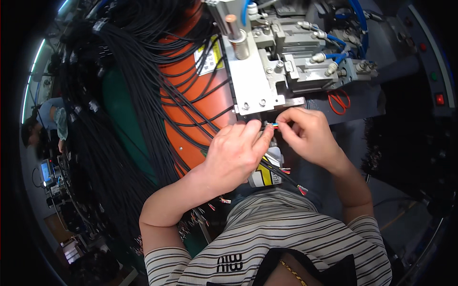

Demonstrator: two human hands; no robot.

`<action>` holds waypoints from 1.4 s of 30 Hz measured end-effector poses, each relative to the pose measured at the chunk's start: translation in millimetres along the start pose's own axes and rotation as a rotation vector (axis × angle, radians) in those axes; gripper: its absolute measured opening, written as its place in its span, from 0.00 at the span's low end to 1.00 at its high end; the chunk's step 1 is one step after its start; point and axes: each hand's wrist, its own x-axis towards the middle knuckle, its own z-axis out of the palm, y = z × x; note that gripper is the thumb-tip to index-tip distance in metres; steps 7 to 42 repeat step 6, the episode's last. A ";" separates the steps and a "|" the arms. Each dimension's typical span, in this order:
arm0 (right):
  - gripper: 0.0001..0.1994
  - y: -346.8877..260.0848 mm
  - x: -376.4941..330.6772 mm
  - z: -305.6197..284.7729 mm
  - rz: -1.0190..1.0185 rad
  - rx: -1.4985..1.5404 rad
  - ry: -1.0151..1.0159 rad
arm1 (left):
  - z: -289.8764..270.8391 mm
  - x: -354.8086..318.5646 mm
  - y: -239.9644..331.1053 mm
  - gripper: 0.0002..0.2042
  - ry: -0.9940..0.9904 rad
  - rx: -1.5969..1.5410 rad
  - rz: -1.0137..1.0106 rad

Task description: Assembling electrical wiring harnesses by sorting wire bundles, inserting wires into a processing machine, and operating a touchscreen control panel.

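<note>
Just below the metal plate (250, 78) of a machine, my left hand (234, 155) is closed, thumb and forefinger pinching the end of a black cable. Thin coloured wires (275, 126) stick out from that end toward the right. My right hand (310, 136) meets them there, its fingertips pinched together at the wires, the other fingers curled. Most of the held cable is hidden behind my left hand. Under my hands, two more black cables end in bare coloured wires (302, 190), beside a white and yellow label (267, 174).
Many black cables (143, 90) run in a thick bundle over an orange surface (183, 150) and a green one (114, 95). Pneumatic cylinders (305, 66) with blue hoses stand behind. A red loop-shaped thing (338, 102) lies right. Far left, another person (52, 114) bends over.
</note>
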 end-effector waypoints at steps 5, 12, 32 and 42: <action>0.02 5.5 -9.2 19.1 0.177 0.306 0.000 | -3.3 -15.9 2.1 0.27 -0.061 0.008 -0.075; 0.02 1.8 11.2 33.8 0.107 0.341 -0.036 | -15.0 -27.2 -6.1 0.27 -0.054 0.076 -0.128; 0.02 1.8 11.2 33.8 0.107 0.341 -0.036 | -15.0 -27.2 -6.1 0.27 -0.054 0.076 -0.128; 0.02 1.8 11.2 33.8 0.107 0.341 -0.036 | -15.0 -27.2 -6.1 0.27 -0.054 0.076 -0.128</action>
